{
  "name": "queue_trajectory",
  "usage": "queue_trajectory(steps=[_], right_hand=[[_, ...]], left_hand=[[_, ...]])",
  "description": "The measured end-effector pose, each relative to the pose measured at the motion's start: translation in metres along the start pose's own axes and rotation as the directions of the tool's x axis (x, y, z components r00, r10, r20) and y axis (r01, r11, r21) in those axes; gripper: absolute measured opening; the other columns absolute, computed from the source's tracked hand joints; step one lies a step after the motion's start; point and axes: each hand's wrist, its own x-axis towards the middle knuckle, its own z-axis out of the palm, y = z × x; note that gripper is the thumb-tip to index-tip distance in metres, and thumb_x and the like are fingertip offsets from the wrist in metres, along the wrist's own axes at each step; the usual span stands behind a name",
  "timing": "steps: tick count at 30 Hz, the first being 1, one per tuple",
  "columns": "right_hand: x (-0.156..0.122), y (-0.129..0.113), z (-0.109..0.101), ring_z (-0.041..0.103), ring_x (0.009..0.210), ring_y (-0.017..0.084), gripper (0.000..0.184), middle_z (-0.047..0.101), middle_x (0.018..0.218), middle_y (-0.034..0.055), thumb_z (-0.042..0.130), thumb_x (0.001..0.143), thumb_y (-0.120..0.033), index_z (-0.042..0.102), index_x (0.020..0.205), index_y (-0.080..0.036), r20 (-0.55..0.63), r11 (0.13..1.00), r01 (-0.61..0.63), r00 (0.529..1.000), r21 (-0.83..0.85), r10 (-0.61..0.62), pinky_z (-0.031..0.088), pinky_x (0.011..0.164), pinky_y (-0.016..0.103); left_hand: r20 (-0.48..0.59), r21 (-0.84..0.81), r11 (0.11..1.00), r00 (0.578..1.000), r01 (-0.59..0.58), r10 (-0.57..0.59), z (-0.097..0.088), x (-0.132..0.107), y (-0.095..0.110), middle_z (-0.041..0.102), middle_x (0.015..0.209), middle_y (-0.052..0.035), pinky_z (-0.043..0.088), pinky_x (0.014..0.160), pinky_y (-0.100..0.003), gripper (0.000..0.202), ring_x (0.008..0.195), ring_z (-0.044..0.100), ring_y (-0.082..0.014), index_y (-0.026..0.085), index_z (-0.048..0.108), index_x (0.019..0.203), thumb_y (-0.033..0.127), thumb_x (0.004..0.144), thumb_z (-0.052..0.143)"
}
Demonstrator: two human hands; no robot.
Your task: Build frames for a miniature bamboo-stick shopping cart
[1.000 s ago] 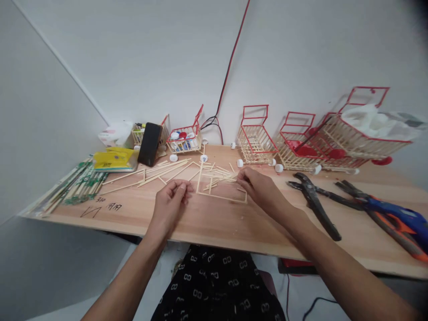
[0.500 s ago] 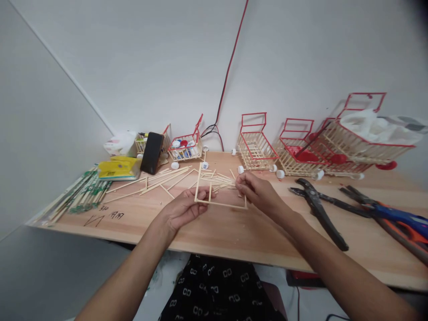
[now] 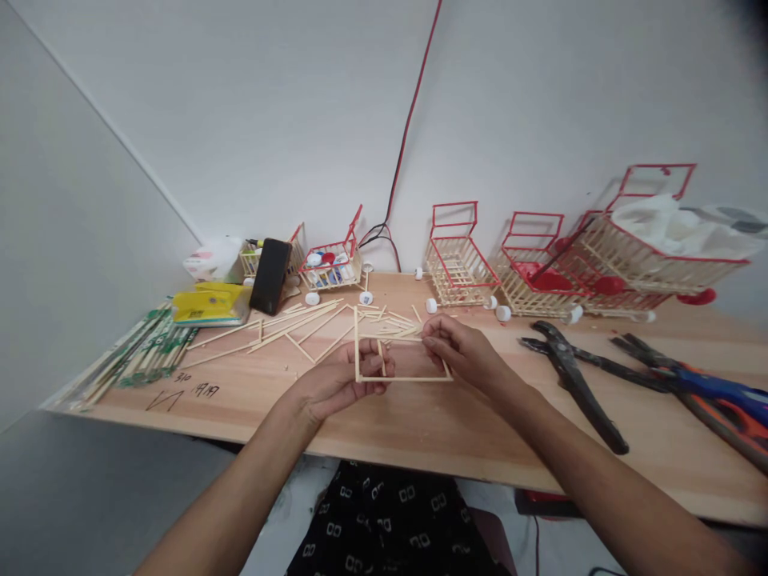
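A frame of thin wooden sticks (image 3: pixel 414 379) is held up above the table's middle. My left hand (image 3: pixel 339 380) is closed around its lower left corner. A short stick (image 3: pixel 382 357) stands upright at the left fingers, inside the frame's outline; whether it is joined to the frame I cannot tell. With thumb and fingers pinched, my right hand (image 3: pixel 459 348) grips the frame's right side, and its fingertips hide part of that side. Just beyond both hands lie loose cut sticks (image 3: pixel 393 324) on the table.
Along the wall stand several small stick carts with red trim, among them one cart (image 3: pixel 459 268) with white wheels. Pliers (image 3: pixel 576 388) and blue-handled cutters (image 3: pixel 708 384) lie on the right. To the left are a phone (image 3: pixel 271 276), a yellow pack (image 3: pixel 210 304) and bundled sticks (image 3: pixel 153 344).
The stick frame has tilted and come slightly lower, its bottom bar now nearly level. The short stick has shifted and leans differently at my left fingers. Both hands keep their hold.
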Motion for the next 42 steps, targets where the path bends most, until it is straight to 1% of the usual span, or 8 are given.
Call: queue_trajectory(steps=[7,11,18,21,23,28,34,42], right_hand=[[-0.001,-0.003,-0.002,0.047,0.047,0.009,0.026,0.053,0.062,-0.0041,0.053,0.087,-0.045,0.054,0.087,-0.019,0.015,0.990,-0.035,0.999,0.134,0.033,0.034,0.043,0.021],[0.000,-0.004,-0.007,0.047,0.047,0.009,0.028,0.052,0.060,-0.0035,0.055,0.086,-0.046,0.055,0.083,-0.018,-0.072,0.992,0.012,0.997,0.122,-0.003,0.036,0.044,0.021],[0.001,0.002,-0.013,0.049,0.050,0.010,0.025,0.053,0.063,-0.0025,0.055,0.087,-0.043,0.057,0.086,-0.018,-0.249,0.995,0.027,0.969,0.096,-0.003,0.039,0.046,0.022],[0.001,0.001,-0.015,0.049,0.050,0.010,0.024,0.052,0.060,-0.0032,0.054,0.088,-0.041,0.058,0.085,-0.018,-0.296,0.998,0.031,0.955,0.055,-0.013,0.040,0.048,0.022],[0.001,0.000,-0.015,0.049,0.050,0.010,0.023,0.052,0.059,-0.0036,0.053,0.088,-0.040,0.059,0.084,-0.018,-0.309,0.999,0.033,0.951,0.028,-0.023,0.040,0.050,0.023],[0.001,-0.003,-0.013,0.048,0.049,0.010,0.020,0.053,0.059,-0.0034,0.054,0.087,-0.037,0.059,0.083,-0.018,-0.342,1.000,0.011,0.940,-0.009,-0.013,0.038,0.048,0.023],[0.000,-0.003,-0.013,0.049,0.049,0.011,0.021,0.053,0.057,-0.0038,0.055,0.086,-0.038,0.060,0.083,-0.018,-0.352,1.000,0.007,0.936,-0.008,-0.009,0.040,0.050,0.023],[0.004,0.001,-0.014,0.061,0.066,0.015,0.034,0.067,0.077,0.0043,0.056,0.086,-0.049,0.062,0.097,-0.018,-0.394,0.987,0.015,0.918,0.158,0.049,0.045,0.055,0.025]], left_hand=[[-0.046,0.104,0.994,0.999,-0.023,0.028,0.004,0.004,-0.001,0.061,0.074,-0.0020,0.041,0.056,-0.021,0.022,0.062,0.054,-0.0085,0.013,0.063,0.083,0.026,0.073,0.077],[-0.205,0.293,0.956,0.976,-0.010,0.073,-0.006,0.014,-0.005,0.060,0.067,-0.0010,0.038,0.052,-0.021,0.028,0.055,0.050,-0.0077,0.012,0.068,0.085,0.029,0.066,0.080],[-0.408,0.570,0.818,0.838,-0.076,0.362,-0.027,0.026,-0.006,0.058,0.056,0.0011,0.031,0.046,-0.021,0.033,0.045,0.043,-0.0075,0.014,0.073,0.096,0.031,0.068,0.075],[-0.437,0.573,0.801,0.763,-0.173,0.477,-0.025,0.021,0.003,0.056,0.056,0.0014,0.028,0.046,-0.020,0.031,0.046,0.041,-0.0071,0.015,0.073,0.092,0.039,0.073,0.070],[-0.417,0.594,0.777,0.747,-0.207,0.518,-0.020,0.019,0.010,0.060,0.064,-0.0011,0.030,0.048,-0.020,0.031,0.050,0.043,-0.0071,0.014,0.074,0.084,0.043,0.073,0.069],[-0.362,0.678,0.719,0.783,-0.152,0.506,-0.007,0.020,0.021,0.050,0.052,0.0022,0.025,0.048,-0.021,0.031,0.049,0.038,-0.0079,0.014,0.072,0.072,0.045,0.073,0.069],[-0.315,0.666,0.732,0.835,-0.144,0.451,-0.012,0.032,0.019,0.051,0.052,0.0015,0.023,0.048,-0.022,0.029,0.048,0.037,-0.0081,0.014,0.070,0.069,0.043,0.071,0.071],[-0.300,0.650,0.739,0.833,-0.177,0.464,-0.016,0.040,0.021,0.050,0.050,0.0033,0.025,0.048,-0.022,0.029,0.046,0.039,-0.0074,0.015,0.066,0.064,0.042,0.073,0.069]])
